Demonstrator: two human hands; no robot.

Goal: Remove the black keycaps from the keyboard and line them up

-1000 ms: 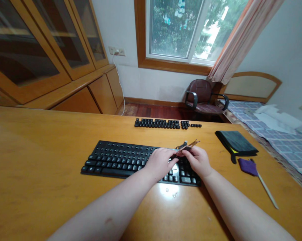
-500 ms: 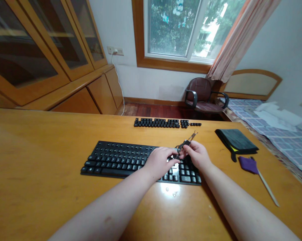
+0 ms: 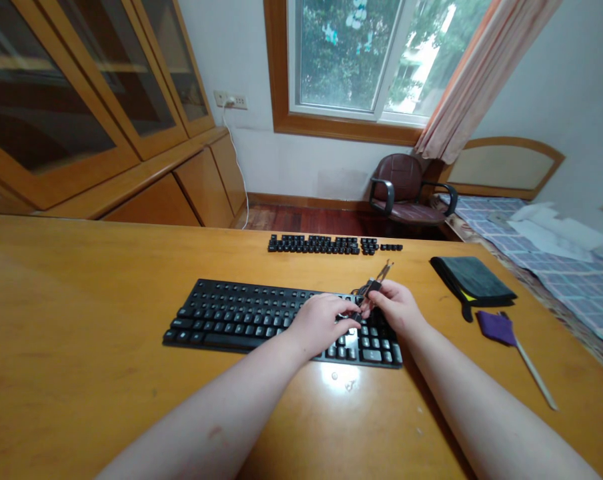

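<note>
A black keyboard (image 3: 241, 317) lies on the wooden desk (image 3: 81, 333). Over its right end my right hand (image 3: 399, 308) is closed on a small metal keycap puller (image 3: 376, 282), whose prongs stick up and away. My left hand (image 3: 321, 323) rests beside it on the keys, fingers curled with the tips pinched at the puller's lower end; I cannot make out whether a keycap is between them. A row of loose black keycaps (image 3: 331, 245) lies further back on the desk.
A folded dark cloth (image 3: 471, 280) and a purple-headed brush with a pale handle (image 3: 511, 340) lie to the right. A brown office chair (image 3: 406, 193) stands beyond the desk, a bed at far right, wooden cabinets at left.
The puller has tipped from nearly flat to more upright in my right hand. Both hands have stayed over the keyboard's right end, shifting slightly.
</note>
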